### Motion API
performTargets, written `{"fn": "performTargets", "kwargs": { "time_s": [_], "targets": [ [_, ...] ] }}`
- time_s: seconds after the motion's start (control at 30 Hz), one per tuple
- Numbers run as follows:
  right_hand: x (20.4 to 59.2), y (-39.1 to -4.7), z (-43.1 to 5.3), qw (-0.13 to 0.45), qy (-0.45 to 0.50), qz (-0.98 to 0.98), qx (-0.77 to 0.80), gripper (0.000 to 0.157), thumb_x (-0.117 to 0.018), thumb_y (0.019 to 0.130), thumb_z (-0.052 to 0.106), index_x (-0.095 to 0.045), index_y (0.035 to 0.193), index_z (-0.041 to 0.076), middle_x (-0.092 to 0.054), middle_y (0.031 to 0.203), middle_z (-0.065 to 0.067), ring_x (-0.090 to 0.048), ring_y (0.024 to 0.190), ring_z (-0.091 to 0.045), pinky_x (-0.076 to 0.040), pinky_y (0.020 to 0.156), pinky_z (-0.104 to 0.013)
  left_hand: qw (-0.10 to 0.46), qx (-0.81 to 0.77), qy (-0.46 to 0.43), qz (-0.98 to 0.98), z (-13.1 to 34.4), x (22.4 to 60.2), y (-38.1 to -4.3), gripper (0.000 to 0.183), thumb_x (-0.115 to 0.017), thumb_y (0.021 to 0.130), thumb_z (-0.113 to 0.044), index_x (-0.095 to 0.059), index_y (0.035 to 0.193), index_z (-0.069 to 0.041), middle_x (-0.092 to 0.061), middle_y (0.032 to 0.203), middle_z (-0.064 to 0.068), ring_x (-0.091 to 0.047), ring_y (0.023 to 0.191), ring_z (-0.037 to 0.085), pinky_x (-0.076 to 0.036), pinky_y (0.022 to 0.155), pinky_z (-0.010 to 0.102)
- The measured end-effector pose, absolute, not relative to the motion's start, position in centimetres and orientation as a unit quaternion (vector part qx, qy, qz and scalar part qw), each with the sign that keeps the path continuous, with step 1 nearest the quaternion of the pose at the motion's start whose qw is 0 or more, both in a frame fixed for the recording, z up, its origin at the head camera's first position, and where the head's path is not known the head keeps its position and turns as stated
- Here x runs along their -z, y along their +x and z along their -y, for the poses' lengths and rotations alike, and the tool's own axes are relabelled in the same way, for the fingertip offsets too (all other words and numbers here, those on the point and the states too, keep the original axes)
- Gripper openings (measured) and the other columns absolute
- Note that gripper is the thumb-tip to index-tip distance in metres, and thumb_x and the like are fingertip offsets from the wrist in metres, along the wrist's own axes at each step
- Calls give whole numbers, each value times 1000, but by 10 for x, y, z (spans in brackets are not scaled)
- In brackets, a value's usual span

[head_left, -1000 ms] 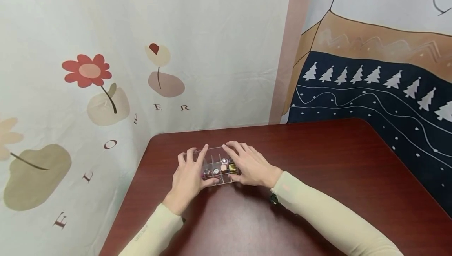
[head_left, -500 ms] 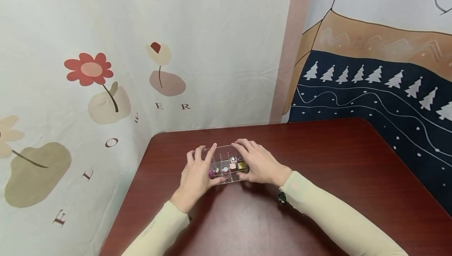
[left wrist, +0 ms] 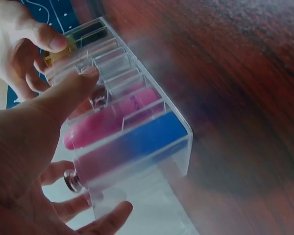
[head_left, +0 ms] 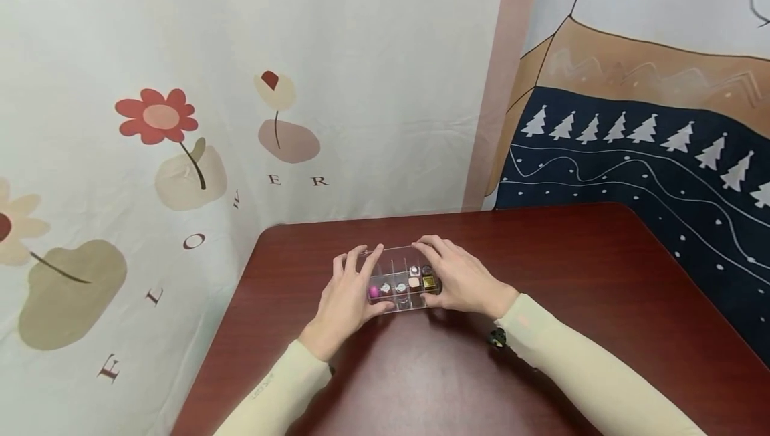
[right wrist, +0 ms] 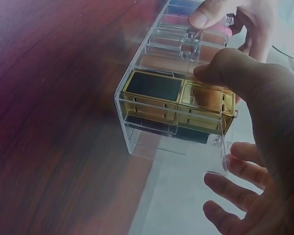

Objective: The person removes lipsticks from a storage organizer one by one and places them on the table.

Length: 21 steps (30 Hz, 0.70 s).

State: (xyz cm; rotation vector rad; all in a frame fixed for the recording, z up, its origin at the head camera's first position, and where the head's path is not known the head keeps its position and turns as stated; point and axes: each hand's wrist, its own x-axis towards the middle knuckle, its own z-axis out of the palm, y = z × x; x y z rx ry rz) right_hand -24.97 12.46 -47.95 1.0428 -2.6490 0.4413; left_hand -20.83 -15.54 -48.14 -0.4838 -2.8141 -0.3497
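Note:
A clear plastic lipstick organizer with several compartments is held between both hands over the table. My left hand grips its left end, thumb along the front and fingers behind. At the other end my right hand grips it the same way. The left wrist view shows a pink lipstick tube and, beside it in the end slot, a tube with a blue part. In the right wrist view a gold lipstick case with a dark panel sits near the right end, with clear-capped tubes further along.
The dark red wooden table has its back edge against a pale curtain with flower prints. To the right hangs a dark blue cloth with white trees. A dark band is at the right wrist.
Both hands have moved to the right together with the organizer between them. The pink tube at its left end has come into sight. The grip looks the same.

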Motion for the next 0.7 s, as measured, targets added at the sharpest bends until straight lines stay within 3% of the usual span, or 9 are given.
{"fn": "performTargets", "kwargs": {
  "time_s": [0.2,0.43,0.7],
  "targets": [
    [478,-250,-133,126,354,914,-154,105,-103,81,42,-56,167,7,-61,162,-12,-70,136,-31,-64,117,-53,118,169,-182,961,157,481,-211,124,-112,78,-40,-44,180,-21,-49,176,21,-56,151,50,-73,74,52],
    [476,-248,-144,125,343,918,-156,106,-105,80,41,-56,167,7,-60,162,-12,-70,135,-31,-64,116,-54,87,209,-191,955,155,477,-215,125,-111,81,-32,-40,181,-10,-47,173,27,-58,149,49,-68,110,57],
    [475,-248,-153,124,342,917,-166,105,-105,79,40,-58,166,7,-61,161,-12,-71,134,-32,-64,115,-56,80,212,-204,952,149,476,-219,123,-111,80,-34,-42,180,-10,-53,167,26,-58,150,49,-64,117,59]
  ]
}}
